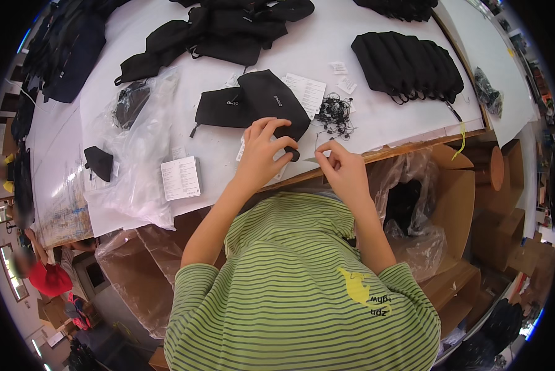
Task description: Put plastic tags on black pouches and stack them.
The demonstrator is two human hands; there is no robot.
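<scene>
My left hand (265,150) grips the near end of a black fabric pouch (271,99), its fingers curled over the edge at the front of the table. Beside it, my right hand (342,166) pinches a small pale tag (310,159) between thumb and forefinger; a thin dark string rises near the fingertips. Another black pouch (218,106) lies partly under the first, to the left. A tangle of black strings (334,116) sits just beyond my right hand. Next to it are a sheet of printed labels (307,93) and loose white labels (346,85).
A row of stacked black pouches (407,65) lies at the right, and a heap of them (215,34) at the back. Clear plastic bags (147,148) and a stack of printed cards (180,178) are on the left. Open cardboard boxes (453,204) stand below the table's wooden edge.
</scene>
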